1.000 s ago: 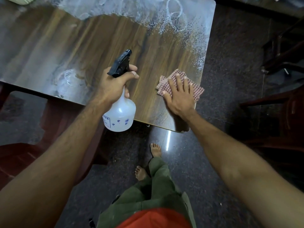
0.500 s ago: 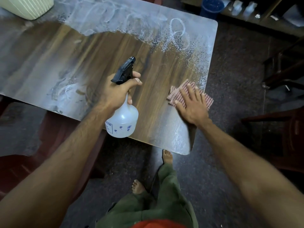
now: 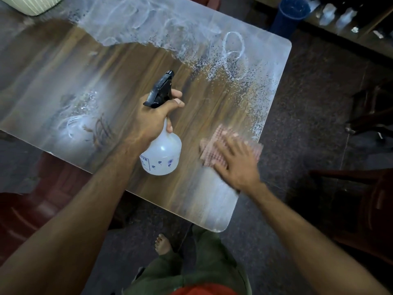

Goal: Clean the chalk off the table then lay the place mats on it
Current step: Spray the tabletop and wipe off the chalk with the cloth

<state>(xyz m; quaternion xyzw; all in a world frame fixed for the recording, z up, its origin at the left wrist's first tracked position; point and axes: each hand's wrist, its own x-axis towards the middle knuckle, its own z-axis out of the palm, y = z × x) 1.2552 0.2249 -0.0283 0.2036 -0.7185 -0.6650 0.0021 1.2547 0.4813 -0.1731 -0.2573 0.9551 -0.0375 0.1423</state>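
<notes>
A wooden table (image 3: pixel 202 107) carries white chalk marks (image 3: pixel 232 46) across its far side and right edge, with a fainter smear (image 3: pixel 74 124) near its left front. My left hand (image 3: pixel 152 120) grips the neck of a white spray bottle (image 3: pixel 162 154) with a black trigger head, held above the table. My right hand (image 3: pixel 235 161) presses flat, fingers straight, on a red checked cloth (image 3: pixel 209 151) near the table's right front edge. The hand and cloth are blurred by motion. No place mats are in view.
A pale ribbed container (image 3: pixel 36 5) stands at the table's far left corner. Dark red chairs sit at the left (image 3: pixel 25 209) and right (image 3: pixel 365 209). A blue bucket (image 3: pixel 290 13) and small bottles stand at the back right. My bare foot (image 3: pixel 162 244) is below the table edge.
My right hand has slid the cloth along the table's right side, toward its edge. The view has pulled back, showing more of the chalked far side. My left hand keeps hold of the bottle.
</notes>
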